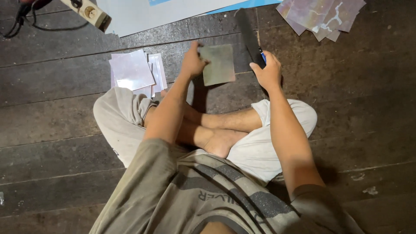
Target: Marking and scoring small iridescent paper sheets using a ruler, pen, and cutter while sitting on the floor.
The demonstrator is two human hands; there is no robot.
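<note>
- You sit cross-legged on a dark wooden plank floor (56,121), which fills the whole view from your head camera.
- A large pale sheet (164,13) lies flat at the top of the view, well ahead of your knees, with a blue edge showing along its far side.
- A stack of shiny, pinkish-white square tiles (132,70) rests on the floor just beyond your left knee.
- A second, looser pile of marbled square pieces (323,15) lies at the top right, well apart from your hands.
- A long dark blade (249,37) points away from you over the floor, just right of the square you hold.
- Your left hand (192,60) pinches the left edge of a greenish-grey square piece (219,65), fingers closed on it, holding it up ahead of your crossed feet.
- Your right hand (268,71) is wrapped tight around the blade's handle, where a bit of blue shows.
- A pale socket block with a dark cable (89,12) sits at the top left corner.
</note>
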